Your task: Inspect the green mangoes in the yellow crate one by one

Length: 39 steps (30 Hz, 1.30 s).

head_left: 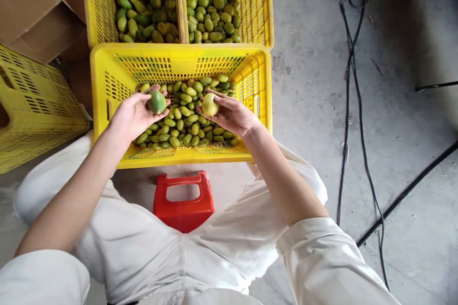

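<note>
My left hand (138,109) holds a round dark-green fruit (157,102) between thumb and fingers. In my right hand (231,110) is a paler, yellow-green fruit (210,105), gripped the same way. Both hands are above the near yellow crate (179,158), whose bottom is covered with small oval green fruits (186,126). The exact kind of fruit I cannot tell. The hands are apart, with loose fruits showing between them.
Behind stand two more yellow crates, a left one (100,9) and a right one (263,5), both holding green fruits. Another yellow crate (39,105) and cardboard boxes (28,5) are at left. A red stool (184,209) lies beneath me; black cables (347,105) cross the floor.
</note>
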Tool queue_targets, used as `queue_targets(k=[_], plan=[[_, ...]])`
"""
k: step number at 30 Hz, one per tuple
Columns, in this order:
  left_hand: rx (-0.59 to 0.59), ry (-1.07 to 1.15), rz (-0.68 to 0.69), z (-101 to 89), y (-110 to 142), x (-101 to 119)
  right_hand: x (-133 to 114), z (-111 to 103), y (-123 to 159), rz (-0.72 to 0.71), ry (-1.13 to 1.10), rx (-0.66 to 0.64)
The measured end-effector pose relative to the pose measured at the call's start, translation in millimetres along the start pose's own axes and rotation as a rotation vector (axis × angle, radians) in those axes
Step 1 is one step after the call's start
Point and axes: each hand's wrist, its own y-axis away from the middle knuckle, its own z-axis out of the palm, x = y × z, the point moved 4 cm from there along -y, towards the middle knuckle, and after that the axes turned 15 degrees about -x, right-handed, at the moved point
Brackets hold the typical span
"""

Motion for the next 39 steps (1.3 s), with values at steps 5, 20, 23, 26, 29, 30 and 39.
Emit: queue_targets(k=[5,20,23,26,29,30,39], plan=[[-0.046,-0.115,0.082,-5.4,-5,-5,1,1,4,0.029,0.021,-0.020],[-0.203,-0.233,0.022,-5.6,-7,-7,3,-15,-7,-0.028,0.126,-0.100],[-0.208,-0.234,0.050,-8.7,-10,-8,4,-15,-8,-0.035,0.136,-0.113],[-0.226,-0.197,0.034,-8.4,-11,-10,7,-17,-11,-0.048,0.164,-0.120],[-0.246,-0.221,0.026,-3.8,-8,-10,8,-21,-12,-0.040,0.189,-0.114],[-0.253,-0.244,0.025,-1.8,-6,-10,8,-22,-13,-0.030,0.191,-0.108],[-0.233,-0.216,0.029,4.4,-4,-8,6,-25,-16,-0.036,0.138,-0.051]])
